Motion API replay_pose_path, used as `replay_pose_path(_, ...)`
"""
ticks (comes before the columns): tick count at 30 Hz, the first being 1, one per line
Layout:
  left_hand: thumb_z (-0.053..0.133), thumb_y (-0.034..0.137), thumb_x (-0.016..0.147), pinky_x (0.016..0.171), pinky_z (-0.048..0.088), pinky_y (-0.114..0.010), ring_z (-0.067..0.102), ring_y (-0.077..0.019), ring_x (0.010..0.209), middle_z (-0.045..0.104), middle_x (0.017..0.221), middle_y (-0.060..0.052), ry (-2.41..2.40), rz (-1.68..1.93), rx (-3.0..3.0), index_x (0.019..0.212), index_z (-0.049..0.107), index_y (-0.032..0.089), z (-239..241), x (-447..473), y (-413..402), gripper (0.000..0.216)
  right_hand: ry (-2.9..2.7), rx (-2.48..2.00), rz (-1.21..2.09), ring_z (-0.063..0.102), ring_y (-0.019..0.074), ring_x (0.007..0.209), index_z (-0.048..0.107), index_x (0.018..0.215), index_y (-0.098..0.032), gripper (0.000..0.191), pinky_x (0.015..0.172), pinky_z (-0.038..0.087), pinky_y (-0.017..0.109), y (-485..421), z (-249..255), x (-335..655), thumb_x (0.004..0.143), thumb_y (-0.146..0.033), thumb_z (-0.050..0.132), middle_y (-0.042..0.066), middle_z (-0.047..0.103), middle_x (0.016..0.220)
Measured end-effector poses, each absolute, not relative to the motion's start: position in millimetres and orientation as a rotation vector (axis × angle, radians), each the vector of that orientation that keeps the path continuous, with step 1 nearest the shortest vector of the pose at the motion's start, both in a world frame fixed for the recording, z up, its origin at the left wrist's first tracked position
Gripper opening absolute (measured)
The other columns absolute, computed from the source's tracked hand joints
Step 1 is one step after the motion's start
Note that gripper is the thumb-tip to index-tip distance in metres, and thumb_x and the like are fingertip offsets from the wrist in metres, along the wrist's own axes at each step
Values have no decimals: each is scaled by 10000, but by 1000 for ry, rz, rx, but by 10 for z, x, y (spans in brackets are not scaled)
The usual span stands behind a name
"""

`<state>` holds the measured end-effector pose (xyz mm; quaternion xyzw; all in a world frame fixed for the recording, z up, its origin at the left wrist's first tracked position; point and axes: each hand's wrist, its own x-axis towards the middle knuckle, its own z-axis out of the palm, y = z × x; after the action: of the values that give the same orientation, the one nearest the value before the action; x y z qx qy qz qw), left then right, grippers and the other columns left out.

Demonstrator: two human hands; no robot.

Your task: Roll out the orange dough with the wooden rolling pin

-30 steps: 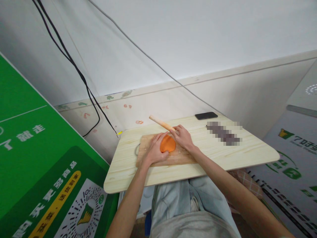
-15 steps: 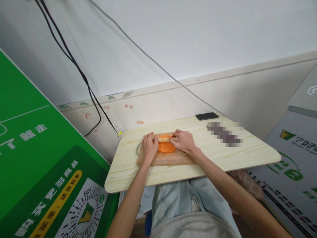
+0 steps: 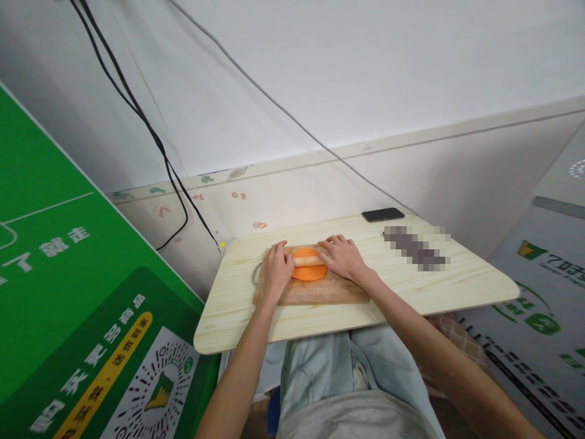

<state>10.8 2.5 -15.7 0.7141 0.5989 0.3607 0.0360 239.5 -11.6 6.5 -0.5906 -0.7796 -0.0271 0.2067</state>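
A flat orange dough disc (image 3: 311,272) lies on a wooden cutting board (image 3: 320,291) on the light wooden table (image 3: 411,286). A wooden rolling pin (image 3: 307,261) lies across the disc. My left hand (image 3: 276,271) presses on the pin's left end, fingers laid over it. My right hand (image 3: 343,257) presses on the right end, fingers stretched flat along it. Most of the pin is hidden under both hands.
A black phone (image 3: 382,214) lies at the table's far edge. A blurred dark patch (image 3: 415,246) sits right of my hands. Green printed boards (image 3: 82,292) stand on the left, boxes (image 3: 539,286) on the right. Black cables (image 3: 150,134) hang on the wall.
A second ago my left hand lay on the dough and my right held the pin tilted up. The pin now lies across the dough with a hand on each end, rolled slightly nearer.
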Motion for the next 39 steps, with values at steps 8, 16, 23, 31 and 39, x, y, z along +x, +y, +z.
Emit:
replay_pose_path(8,494,156,942,1329,314,-628,396,-338,1642,581,1629,-181,1778,610,2434,1563,568,232,-28,22,261,629,-2235,-1607,111,510,377,1515,692,1519,-328,506,1221,406,597,11,42,2556,1080,-546,564,143,597,1631)
replay_pose_path(16,334,485,1122,1313,294,-633,378,-377,1652,591,1643,-178,1834,473,2382,1600,557,227,-157,26,302,588,-2223,-1615,76,423,363,1608,622,1586,-253,526,1302,325,615,-13,-72,2549,1147,-453,414,144,582,1655)
replay_pose_path(23,364,310,1111,1306,324,-540,513,-332,1538,652,1529,-218,1801,607,2523,1431,653,143,-205,-11,22,462,-2224,-1563,-29,475,354,1570,682,1486,-132,491,1299,362,547,-259,-112,2481,1139,-306,382,183,668,1545)
replay_pose_path(31,335,252,1127,1258,414,-461,567,-309,1472,682,1488,-209,1942,504,2654,1413,645,79,-164,8,-278,456,-2286,-1553,-254,590,333,1434,724,1347,-93,481,1235,455,470,-561,-50,2412,1145,-261,322,194,737,1405)
replay_pose_path(39,281,256,1140,1269,401,-474,516,-329,1543,631,1579,-230,1974,460,2723,1502,591,11,-207,-9,-431,536,-2243,-1537,-338,577,334,1467,705,1393,-60,507,1245,469,453,-720,-100,2365,1144,-268,315,200,731,1422)
